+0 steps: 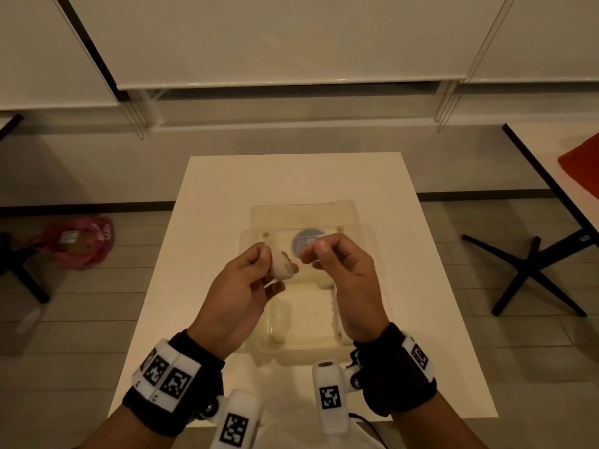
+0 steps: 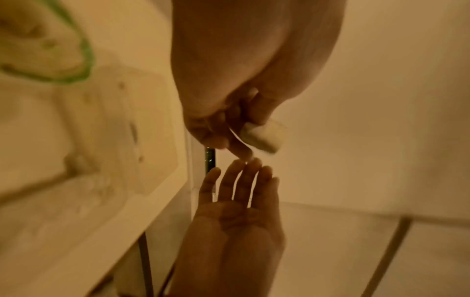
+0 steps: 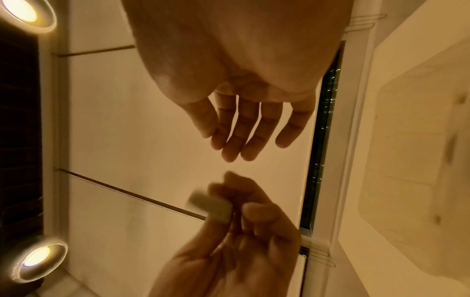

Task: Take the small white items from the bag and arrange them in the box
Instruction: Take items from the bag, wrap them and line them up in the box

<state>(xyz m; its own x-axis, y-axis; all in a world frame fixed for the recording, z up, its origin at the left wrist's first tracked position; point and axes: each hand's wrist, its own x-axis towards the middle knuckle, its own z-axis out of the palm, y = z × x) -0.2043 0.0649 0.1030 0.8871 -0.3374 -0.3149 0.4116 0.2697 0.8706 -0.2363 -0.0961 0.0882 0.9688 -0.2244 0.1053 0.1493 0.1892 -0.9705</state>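
Over a clear plastic box point(image 1: 304, 355) on the white table point(image 1: 437, 286), both hands are raised. My left hand point(image 1: 275, 260) pinches a small white item point(image 1: 281, 266) between thumb and fingers; the small white item point(image 2: 264, 136) also shows in the left wrist view and, blurred, in the right wrist view point(image 3: 211, 207). Close to its right, my right hand point(image 1: 312, 252) holds nothing, and its fingers point(image 3: 244, 140) hang nearly straight. The box's lid lies open on the far side and bears a round blue sticker point(image 1: 306, 243). What lies in the box is too blurred to tell.
A pink bag point(image 1: 77, 241) lies on the floor to the left. At the right stand another table with black legs point(image 1: 531, 270) and something orange point(image 1: 583, 170) on top. A green-edged blurred shape point(image 2: 76, 50) sits beyond the box.
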